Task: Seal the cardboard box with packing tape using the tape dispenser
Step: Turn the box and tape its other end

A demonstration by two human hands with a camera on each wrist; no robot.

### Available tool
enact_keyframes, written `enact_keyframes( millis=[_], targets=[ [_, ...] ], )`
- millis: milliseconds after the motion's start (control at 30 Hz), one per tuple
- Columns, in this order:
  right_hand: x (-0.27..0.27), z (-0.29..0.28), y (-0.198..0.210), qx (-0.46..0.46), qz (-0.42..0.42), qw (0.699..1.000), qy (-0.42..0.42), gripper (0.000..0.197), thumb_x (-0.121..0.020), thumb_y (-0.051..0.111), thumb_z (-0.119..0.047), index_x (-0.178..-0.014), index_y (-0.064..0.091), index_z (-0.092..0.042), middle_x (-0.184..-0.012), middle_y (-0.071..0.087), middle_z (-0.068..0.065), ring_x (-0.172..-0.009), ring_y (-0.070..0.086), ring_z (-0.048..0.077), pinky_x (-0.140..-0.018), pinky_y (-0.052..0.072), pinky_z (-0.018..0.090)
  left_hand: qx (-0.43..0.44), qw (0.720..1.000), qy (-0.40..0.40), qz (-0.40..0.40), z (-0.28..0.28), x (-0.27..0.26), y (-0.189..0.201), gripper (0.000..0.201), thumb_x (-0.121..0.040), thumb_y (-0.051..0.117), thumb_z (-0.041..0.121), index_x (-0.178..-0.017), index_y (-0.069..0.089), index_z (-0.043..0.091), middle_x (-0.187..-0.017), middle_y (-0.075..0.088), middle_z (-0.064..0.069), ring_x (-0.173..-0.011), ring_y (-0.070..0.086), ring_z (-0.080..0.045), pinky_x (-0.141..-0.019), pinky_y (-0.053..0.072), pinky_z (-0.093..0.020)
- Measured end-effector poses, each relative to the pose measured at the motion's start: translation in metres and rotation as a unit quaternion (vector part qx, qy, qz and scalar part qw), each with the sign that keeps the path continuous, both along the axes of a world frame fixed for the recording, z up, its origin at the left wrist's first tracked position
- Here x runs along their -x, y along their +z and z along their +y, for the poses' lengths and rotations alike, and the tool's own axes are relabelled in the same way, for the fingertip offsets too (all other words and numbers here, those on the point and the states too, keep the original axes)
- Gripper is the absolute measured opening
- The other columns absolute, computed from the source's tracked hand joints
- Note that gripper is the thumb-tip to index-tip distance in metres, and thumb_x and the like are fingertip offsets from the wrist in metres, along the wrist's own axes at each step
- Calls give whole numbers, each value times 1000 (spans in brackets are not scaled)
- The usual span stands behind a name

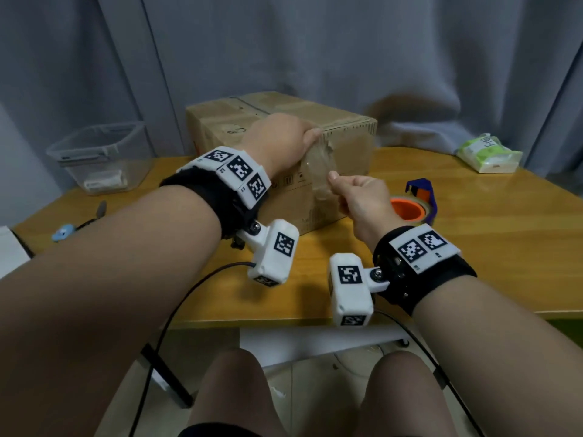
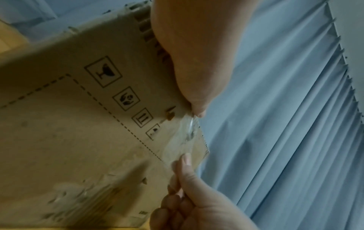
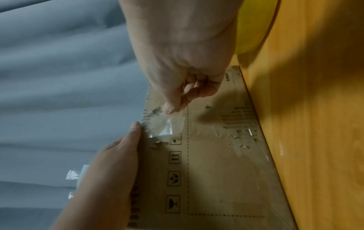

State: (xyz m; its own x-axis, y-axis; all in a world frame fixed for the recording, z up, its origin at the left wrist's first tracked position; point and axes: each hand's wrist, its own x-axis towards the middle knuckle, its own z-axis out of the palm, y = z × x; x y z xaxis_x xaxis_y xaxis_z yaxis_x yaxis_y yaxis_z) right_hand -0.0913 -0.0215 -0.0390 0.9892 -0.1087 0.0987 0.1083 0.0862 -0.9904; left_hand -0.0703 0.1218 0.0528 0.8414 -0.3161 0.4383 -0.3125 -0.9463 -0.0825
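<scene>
Her right hand (image 1: 356, 197) pinches the loose end of a clear packing-tape strip (image 1: 319, 171) while her left hand (image 1: 284, 140) pins its top to the brown cardboard box (image 1: 347, 146) mid-desk, near the back edge; next, I'd say, she smooths it down the front face.

Clear tape strip (image 2: 183, 140) between left hand (image 2: 193, 51) and pinching right hand (image 2: 195, 200), against cardboard box (image 2: 69, 132).
</scene>
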Motion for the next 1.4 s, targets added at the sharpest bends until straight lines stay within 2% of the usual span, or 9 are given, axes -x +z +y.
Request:
enact_keyframes(
  millis=[300, 533, 633, 733, 833, 1000, 1100, 1267, 1400],
  targets=[
    [-22, 8, -10, 75, 14, 997, 2, 32, -82, 73, -25, -57, 59, -13, -52, 60, -2, -51, 53, 12, -58, 43, 27, -131, 989, 36, -55, -10, -4, 2, 49, -95, 36, 52, -97, 62, 11, -91, 66, -9, -84, 61, -30, -59, 36, -34],
    [-31, -19, 23, 246, -116, 957, -103, 19, -84, 57, -7, -97, 44, -14, -96, 50, 3, -86, 48, 17, -71, 39, 21, -221, 947, 132, -192, -26, 1, -54, 92, -68, 56, 72, -127, 41, 2, -114, 56, -8, -99, 55, -25, -88, 42, -38],
    [-34, -20, 49, 344, -219, 908, -102, 34, -78, 52, 0, -110, 52, -8, -112, 51, 12, -106, 49, 25, -95, 38, 29, -230, 944, 159, -173, -34, 5, -62, 103, -63, 60, 70, -133, 28, 1, -123, 52, -9, -109, 52, -25, -95, 40, -39],
    [-41, -20, 63, 494, -240, 835, -16, 59, -78, 47, -2, -137, 43, -8, -145, 36, 14, -137, 30, 30, -115, 21, 36, -201, 957, 89, -190, -26, 13, -29, 61, -65, 70, 54, -106, 53, 12, -95, 62, -3, -84, 60, -23, -71, 45, -32],
    [-50, -20, 65, 574, -265, 772, 64, 69, -74, 41, -14, -143, 38, -16, -152, 31, 10, -143, 23, 29, -117, 18, 47, -107, 991, 26, -77, -17, 12, -1, 36, -90, 53, 40, -115, 56, 13, -111, 60, -9, -102, 57, -31, -79, 42, -39],
    [-49, -21, 52, 560, -271, 781, 55, 76, -74, 44, 6, -146, 33, -15, -154, 31, 7, -144, 22, 23, -118, 14, 42, -134, 981, 126, -55, -25, 9, -25, 75, -79, 63, 52, -133, 38, 6, -132, 49, -16, -116, 51, -34, -93, 39, -41],
    [-48, -18, 47, 553, -280, 784, 34, 76, -73, 45, 6, -146, 34, -15, -152, 33, 6, -143, 23, 23, -118, 14, 41, -199, 967, 138, -80, -28, 15, -30, 92, -65, 74, 56, -128, 35, 2, -122, 49, -15, -106, 51, -32, -87, 39, -40],
    [-40, -18, 44, 496, -311, 811, 6, 70, -68, 42, -8, -137, 48, -13, -143, 46, 7, -136, 36, 25, -116, 22, 40, -149, 980, 79, -110, -21, 19, -28, 66, -83, 59, 50, -130, 40, 7, -125, 53, -10, -111, 51, -31, -91, 36, -39],
    [-21, -45, 42, 283, -293, 913, -37, 46, -76, 42, 3, -114, 59, -17, -112, 62, 5, -108, 57, 17, -101, 43, 32, -98, 985, -8, -143, -6, 23, -26, 38, -99, 36, 40, -118, 52, 12, -116, 63, -7, -103, 57, -28, -85, 38, -36]
  ],
)
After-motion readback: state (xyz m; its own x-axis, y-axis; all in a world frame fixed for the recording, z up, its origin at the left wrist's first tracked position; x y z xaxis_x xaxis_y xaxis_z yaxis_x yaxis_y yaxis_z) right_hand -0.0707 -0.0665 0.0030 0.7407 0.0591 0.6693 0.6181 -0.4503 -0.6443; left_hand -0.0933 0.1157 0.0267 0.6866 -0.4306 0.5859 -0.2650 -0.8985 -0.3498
